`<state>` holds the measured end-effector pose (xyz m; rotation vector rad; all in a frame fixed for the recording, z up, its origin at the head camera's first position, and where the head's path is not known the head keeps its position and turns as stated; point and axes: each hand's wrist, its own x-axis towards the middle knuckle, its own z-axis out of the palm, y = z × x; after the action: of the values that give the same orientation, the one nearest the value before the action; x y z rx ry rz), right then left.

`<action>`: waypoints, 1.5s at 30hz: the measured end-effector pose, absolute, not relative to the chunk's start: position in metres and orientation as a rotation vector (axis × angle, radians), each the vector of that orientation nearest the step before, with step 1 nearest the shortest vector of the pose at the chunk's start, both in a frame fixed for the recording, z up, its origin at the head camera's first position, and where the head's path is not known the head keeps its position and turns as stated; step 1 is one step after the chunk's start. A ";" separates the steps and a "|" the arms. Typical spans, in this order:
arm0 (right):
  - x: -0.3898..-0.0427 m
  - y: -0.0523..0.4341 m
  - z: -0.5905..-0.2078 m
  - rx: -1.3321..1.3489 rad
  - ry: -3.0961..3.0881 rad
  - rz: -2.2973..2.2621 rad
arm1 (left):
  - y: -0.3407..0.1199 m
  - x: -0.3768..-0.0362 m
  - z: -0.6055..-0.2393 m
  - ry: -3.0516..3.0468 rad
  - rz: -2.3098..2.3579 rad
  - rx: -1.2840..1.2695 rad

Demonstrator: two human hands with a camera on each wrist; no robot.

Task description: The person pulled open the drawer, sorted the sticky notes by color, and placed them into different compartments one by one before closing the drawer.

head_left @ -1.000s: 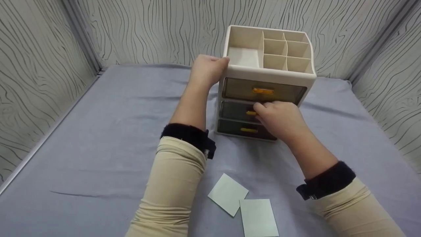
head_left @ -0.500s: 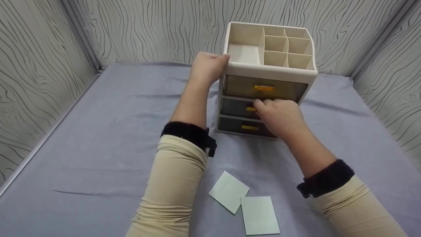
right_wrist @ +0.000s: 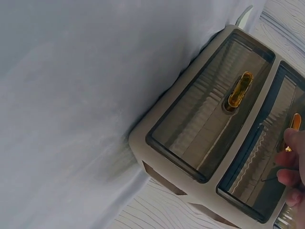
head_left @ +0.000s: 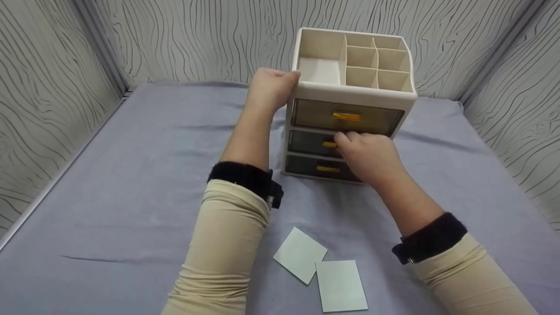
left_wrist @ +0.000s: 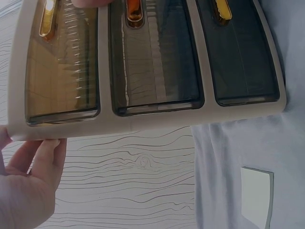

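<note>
Centrally, a cream desk organizer [head_left: 350, 94] stands upright on the grey cloth [head_left: 131, 175], near the back wall [head_left: 218, 35], its long axis vertical and its drawer fronts facing the person. It carries three smoked, see-through drawers stacked one above another: the top drawer [head_left: 345, 117], the middle drawer [head_left: 308, 143] and the bottom drawer [head_left: 306, 166], each with one amber handle, three handles in all. All three fronts sit flush with the frame. The open top tray is split into one large compartment on the left and six small ones on the right, seven counted together.

The left hand [head_left: 270, 89] grips the organizer's upper left corner, thumb lying along the rim and fingers wrapped round the side; the left wrist view shows the fingers [left_wrist: 33, 176] against the cream edge. The right hand [head_left: 372, 155] lies over the front of the middle drawer, its curled fingertips at that drawer's handle [head_left: 329, 144]; whether they actually pinch the handle or merely touch it cannot be told, since the hand covers most of it. The right wrist view shows the fingertips [right_wrist: 290, 164] just beside the amber piece.

Two pale green square cards [head_left: 321, 269] lie flat on the cloth between the forearms, one turned diamond-wise, the other overlapping its lower right corner. Both arms wear beige sleeves with one black band [head_left: 428, 238] at each wrist
</note>
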<state>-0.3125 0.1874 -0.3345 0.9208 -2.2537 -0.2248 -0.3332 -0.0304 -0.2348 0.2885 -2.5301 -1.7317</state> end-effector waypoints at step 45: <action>-0.308 0.158 -0.379 1.136 -2.232 -0.509 | -0.058 -0.320 -0.228 -2.471 -1.811 0.356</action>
<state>-0.3082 0.1578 -0.3788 1.1360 -2.2320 -0.5092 -0.3202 -0.0582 -0.2285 0.3563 -2.4712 -1.8106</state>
